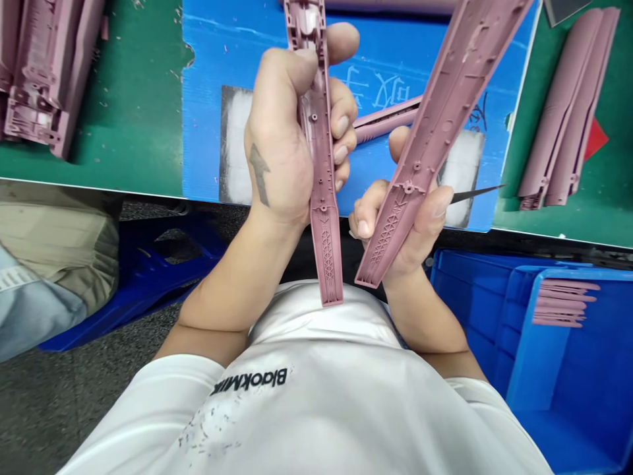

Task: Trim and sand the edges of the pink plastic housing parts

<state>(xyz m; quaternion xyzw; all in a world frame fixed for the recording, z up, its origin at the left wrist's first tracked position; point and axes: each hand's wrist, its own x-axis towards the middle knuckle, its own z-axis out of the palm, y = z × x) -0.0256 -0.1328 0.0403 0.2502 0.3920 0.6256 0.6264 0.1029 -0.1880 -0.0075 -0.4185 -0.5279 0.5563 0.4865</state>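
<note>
Pink moulded plastic fills both hands at frame centre. The left hand (291,142) is closed around a narrow strip (324,198) held upright. The right hand (403,227) grips a wider strip (445,112) tilted rightward, with a thin blade (477,193) poking out beside its thumb. At lower right, a blue crate (544,369) holds a small stack of thin pink slats (564,303) near its upper edge.
</note>
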